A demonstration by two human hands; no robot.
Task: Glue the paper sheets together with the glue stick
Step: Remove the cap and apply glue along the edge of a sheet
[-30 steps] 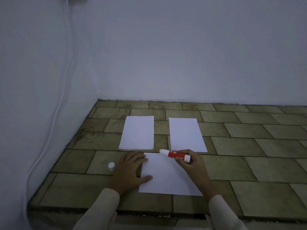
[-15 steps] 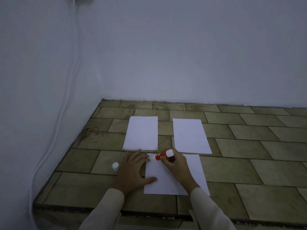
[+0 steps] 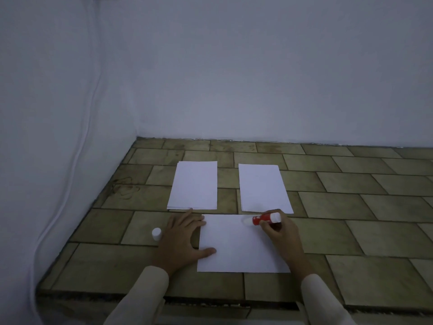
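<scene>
A white paper sheet (image 3: 236, 247) lies on the tiled floor in front of me. My left hand (image 3: 181, 240) rests flat on its left edge, fingers spread, thumb on the paper. My right hand (image 3: 281, 233) grips a red glue stick (image 3: 264, 218) with a white end, its uncapped tip pointing left and touching the sheet near the top right. The white cap (image 3: 156, 233) stands on the floor left of my left hand. Farther back lie a small stack of white sheets (image 3: 194, 185) and another sheet (image 3: 263, 187).
Brown floor tiles (image 3: 351, 207) stretch to the right. White walls close the left side and the back. A white cable (image 3: 86, 137) runs down the left wall. A dark floor edge (image 3: 210, 301) crosses just before my sleeves.
My right hand has carried the glue stick from the sheet's top left toward its top right. The left hand has stayed on the sheet's left edge.
</scene>
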